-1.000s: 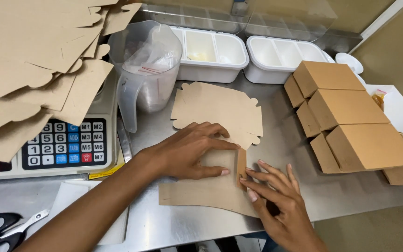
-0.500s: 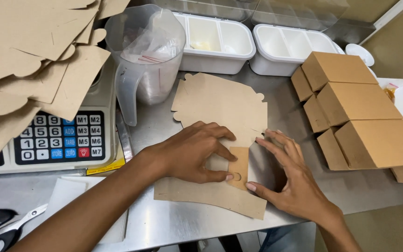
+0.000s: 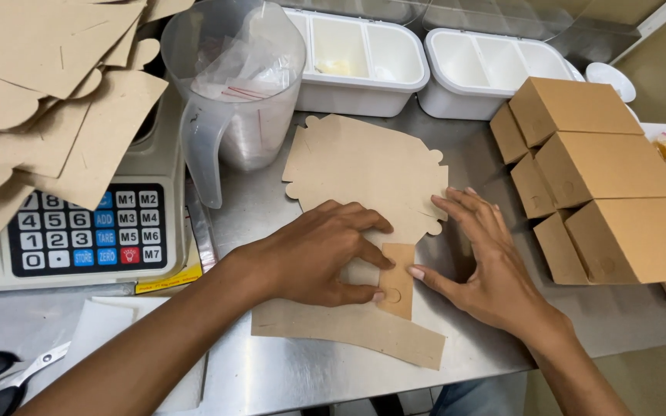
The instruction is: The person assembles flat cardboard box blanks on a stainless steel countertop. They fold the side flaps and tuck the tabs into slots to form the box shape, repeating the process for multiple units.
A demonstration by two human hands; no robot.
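Head view: a flat cardboard box blank (image 3: 364, 173) is pressed down on a steel table (image 3: 271, 370) by two bare hands.

The left hand (image 3: 321, 254) is laid palm-down on the blank's lower middle, fingers loosely spread, with thumb and forefinger pinched at a small folded tab (image 3: 397, 281). The right hand (image 3: 483, 262) is spread flat just beside it, fingers wide, the thumb tip touching the tab's edge; nothing is gripped. The blank is found at the table's middle, its lower strip near the front edge. Behind it a clear plastic jug (image 3: 237, 85) and two white tubs (image 3: 364, 62) are seen. Folded brown boxes (image 3: 603, 185) are stacked at the right. A scale with a keypad (image 3: 86, 231) is placed left under loose blanks (image 3: 40, 92), with scissors (image 3: 1, 381) below.
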